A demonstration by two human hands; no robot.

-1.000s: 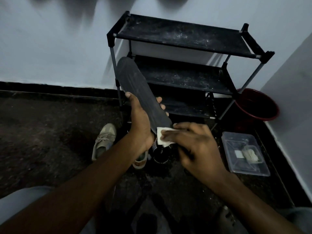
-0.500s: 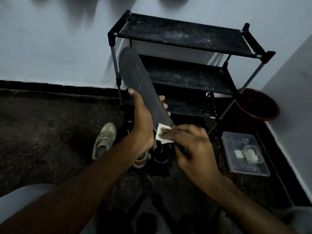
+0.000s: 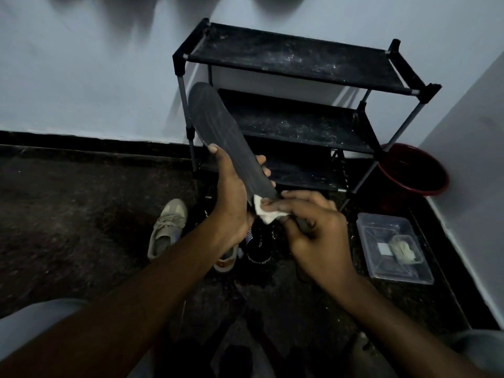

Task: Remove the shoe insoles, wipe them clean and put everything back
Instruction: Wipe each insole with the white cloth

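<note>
Left grip (image 3: 231, 203) clasps insole (image 3: 218, 126), right grip (image 3: 313, 233) pinches wipe (image 3: 266, 214); rack (image 3: 294, 58) behind, perhaps sock (image 3: 259, 249) below.

The insole (image 3: 218, 132) is matt dark grey with faint scored lines, and the wipe (image 3: 266, 212) is soft, white and crumpled, either cloth or paper. The rack (image 3: 294, 55) has matt black fabric shelves flecked with pale dust, on dull grey metal poles (image 3: 181, 85). The box (image 3: 392, 271) is clear glossy plastic, the bucket (image 3: 433, 184) smooth red plastic, the floor (image 3: 68, 214) dark, rough and speckled, and the shoe (image 3: 167, 227) beige woven cloth.

Bare left hand (image 3: 231, 205), bare right hand (image 3: 316, 236), both forearms (image 3: 141, 304) uncovered, pale grey clothing (image 3: 30, 331) at both knees
</note>
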